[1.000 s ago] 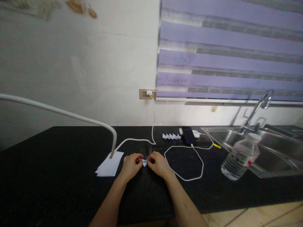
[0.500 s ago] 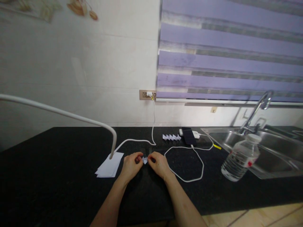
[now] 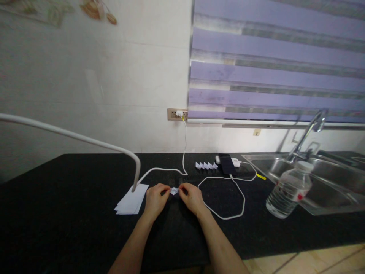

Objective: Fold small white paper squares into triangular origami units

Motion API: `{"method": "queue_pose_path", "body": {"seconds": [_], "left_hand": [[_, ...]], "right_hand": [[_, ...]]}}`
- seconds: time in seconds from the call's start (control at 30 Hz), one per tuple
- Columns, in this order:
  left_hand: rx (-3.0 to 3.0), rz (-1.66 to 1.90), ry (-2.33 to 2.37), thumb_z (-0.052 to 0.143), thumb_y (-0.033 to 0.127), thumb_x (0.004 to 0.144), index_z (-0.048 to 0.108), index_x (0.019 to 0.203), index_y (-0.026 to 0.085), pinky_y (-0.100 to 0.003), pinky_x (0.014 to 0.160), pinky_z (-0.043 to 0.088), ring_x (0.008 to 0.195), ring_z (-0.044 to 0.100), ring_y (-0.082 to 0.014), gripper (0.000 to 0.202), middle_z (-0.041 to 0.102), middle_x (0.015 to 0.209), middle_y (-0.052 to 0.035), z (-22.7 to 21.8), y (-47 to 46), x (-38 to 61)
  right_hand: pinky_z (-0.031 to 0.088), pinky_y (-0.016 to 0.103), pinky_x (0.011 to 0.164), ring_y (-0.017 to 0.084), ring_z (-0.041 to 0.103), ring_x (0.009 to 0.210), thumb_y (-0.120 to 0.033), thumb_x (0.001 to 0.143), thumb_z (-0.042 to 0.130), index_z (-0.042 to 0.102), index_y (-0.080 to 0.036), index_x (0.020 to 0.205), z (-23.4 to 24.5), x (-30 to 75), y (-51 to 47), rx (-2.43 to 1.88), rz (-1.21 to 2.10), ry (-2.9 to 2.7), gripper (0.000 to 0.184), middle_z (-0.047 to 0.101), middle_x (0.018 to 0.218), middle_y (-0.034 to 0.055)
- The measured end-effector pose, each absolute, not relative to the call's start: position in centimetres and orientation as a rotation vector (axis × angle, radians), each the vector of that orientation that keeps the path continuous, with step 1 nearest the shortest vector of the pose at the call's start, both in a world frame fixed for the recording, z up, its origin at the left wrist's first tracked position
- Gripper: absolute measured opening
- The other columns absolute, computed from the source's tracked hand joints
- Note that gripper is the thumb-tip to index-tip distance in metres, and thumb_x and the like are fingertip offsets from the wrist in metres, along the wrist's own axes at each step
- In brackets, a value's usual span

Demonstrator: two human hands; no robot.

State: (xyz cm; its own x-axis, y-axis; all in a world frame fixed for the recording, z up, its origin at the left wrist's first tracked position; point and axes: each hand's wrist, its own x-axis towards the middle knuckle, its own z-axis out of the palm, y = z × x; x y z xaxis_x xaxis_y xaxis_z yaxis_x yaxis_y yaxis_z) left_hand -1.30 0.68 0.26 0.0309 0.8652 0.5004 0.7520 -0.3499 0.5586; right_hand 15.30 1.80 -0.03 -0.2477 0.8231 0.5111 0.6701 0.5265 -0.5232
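Note:
Between my two hands is a small folded white paper boat [image 3: 174, 191], held just above the dark countertop. My left hand [image 3: 156, 199] pinches its left tip between thumb and forefinger. On the other side, my right hand [image 3: 191, 197] pinches the right tip the same way. A stack of white paper sheets [image 3: 130, 201] lies to the left of my left hand. Farther back, a row of several small folded paper boats [image 3: 206, 166] stands beside a dark phone [image 3: 227, 164].
A white cable [image 3: 224, 218] loops right of my hands, and another runs to the wall socket [image 3: 173, 114]. A thick white curved rod [image 3: 97, 141] comes down over the paper stack. At right stand a clear water bottle [image 3: 288, 192] and a steel sink [image 3: 322, 205] with a tap [image 3: 306, 137].
The folded paper has turned or opened slightly between my fingertips and sits a little higher. My left fingers have drawn closer together in a pinch. Surrounding things stay put.

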Motion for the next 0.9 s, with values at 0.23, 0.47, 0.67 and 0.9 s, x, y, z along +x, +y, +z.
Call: {"method": "queue_pose_path", "body": {"seconds": [0.23,0.47,0.67,0.9], "left_hand": [[1.947,1.303,1.75,0.05,0.027,0.073,0.066,0.076,0.019,-0.027,0.07,0.047,0.07,0.062,-0.016,0.018,0.068,0.074,-0.0024,-0.08,0.98,-1.43],[1.826,1.343,1.728,0.052,0.031,0.071,0.067,0.077,0.018,-0.028,0.074,0.048,0.076,0.064,-0.0178,0.02,0.07,0.079,-0.0032,0.01,1.02,-1.41],[1.69,1.413,1.717,0.056,0.031,0.069,0.068,0.078,0.018,-0.031,0.081,0.048,0.083,0.064,-0.0194,0.02,0.071,0.083,-0.0035,0.4,0.93,-1.29],[1.773,1.363,1.665,0.052,0.03,0.071,0.065,0.077,0.018,-0.03,0.076,0.048,0.077,0.064,-0.0177,0.019,0.07,0.079,-0.0026,0.45,0.79,-1.14]], "right_hand": [[0.039,0.021,0.06,0.013,0.055,0.064,-0.019,0.077,0.047,0.06,-0.019,0.077,-0.18,15.29,2.13,-1.18,0.316,-1.914,0.013,0.062,0.071,0.0006],[0.041,0.021,0.061,0.012,0.055,0.061,-0.022,0.077,0.047,0.062,-0.017,0.076,-0.26,15.31,2.28,-1.118,0.432,-1.802,0.015,0.061,0.068,0.0002],[0.042,0.022,0.061,0.012,0.055,0.061,-0.026,0.077,0.047,0.061,-0.016,0.074,-0.25,15.24,2.43,-1.11,0.509,-1.705,0.017,0.061,0.068,0.0005],[0.043,0.021,0.059,0.012,0.055,0.061,-0.026,0.079,0.046,0.06,-0.017,0.076,-0.59,15.01,2.54,-1.121,0.563,-1.726,0.017,0.061,0.068,0.0004]]}}
